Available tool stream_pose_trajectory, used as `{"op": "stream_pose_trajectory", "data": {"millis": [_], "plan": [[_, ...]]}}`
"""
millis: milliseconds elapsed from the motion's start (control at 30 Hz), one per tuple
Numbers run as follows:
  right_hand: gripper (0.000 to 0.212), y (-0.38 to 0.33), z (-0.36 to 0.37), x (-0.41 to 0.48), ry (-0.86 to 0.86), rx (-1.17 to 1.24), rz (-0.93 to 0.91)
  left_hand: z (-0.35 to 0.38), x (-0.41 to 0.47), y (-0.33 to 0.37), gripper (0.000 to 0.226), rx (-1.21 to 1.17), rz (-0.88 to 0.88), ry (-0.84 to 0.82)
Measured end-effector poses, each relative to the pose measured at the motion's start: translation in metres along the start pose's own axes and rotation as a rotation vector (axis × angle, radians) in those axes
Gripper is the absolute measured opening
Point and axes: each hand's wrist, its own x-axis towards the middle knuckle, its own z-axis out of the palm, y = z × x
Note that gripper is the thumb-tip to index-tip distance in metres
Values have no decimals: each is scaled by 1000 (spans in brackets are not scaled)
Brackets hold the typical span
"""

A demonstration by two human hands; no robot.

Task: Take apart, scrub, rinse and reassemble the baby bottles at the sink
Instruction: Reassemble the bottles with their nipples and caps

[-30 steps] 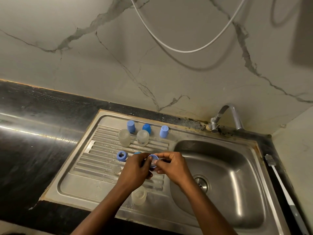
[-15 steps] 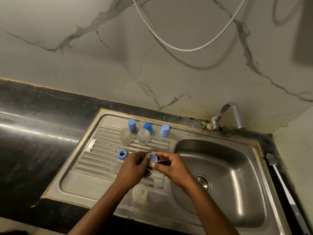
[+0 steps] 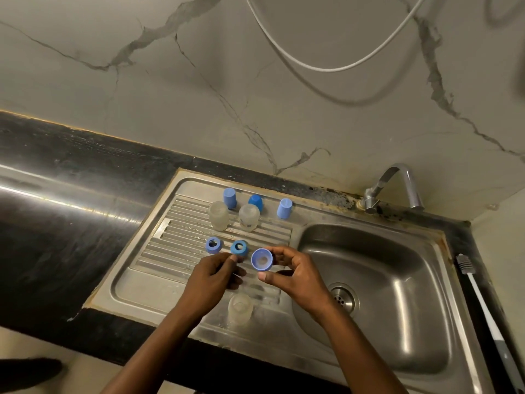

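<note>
Judging by the spread, everything is apart: caps and two bottles by the drainer's far edge, two rings mid-drainer, a third bottle by its near edge. Reassembly looks undone. Her right hand grips a third ring. Since a second ago the left hand has let go of it; whether it holds anything, I cannot tell.

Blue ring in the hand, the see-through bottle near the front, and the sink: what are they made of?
The blue ring is probably plastic: solid colour, smooth and rather dull. The bottle is cloudy and see-through, likely plastic, though glass cannot be ruled out. The sink is metal, most likely stainless steel: grey with bright, streaky reflections.
</note>
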Motion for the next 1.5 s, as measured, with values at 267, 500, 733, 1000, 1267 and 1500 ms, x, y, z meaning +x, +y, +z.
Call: {"op": "stream_pose_trajectory", "data": {"millis": [267,500,733,1000,1267,1500], "plan": [[47,14,3,-17,-56,-21,27,-28,-32,-43,70,223,25,-250],[42,26,-2,-27,-73,-144,77,-6,-43,-68,67,240,49,-201],[49,18,-14,-31,-51,-312,29,-1,-34,-50,64,336,203,-90],[55,-5,-22,-18,-57,-398,-128,-2,-15,-13,68,539,373,-72],[58,-8,-27,-10,-65,-403,-152,3,-11,7,67,520,452,-61],[58,-13,-31,-5,-76,-312,-129,2,-8,20,68,532,477,-51]]}}
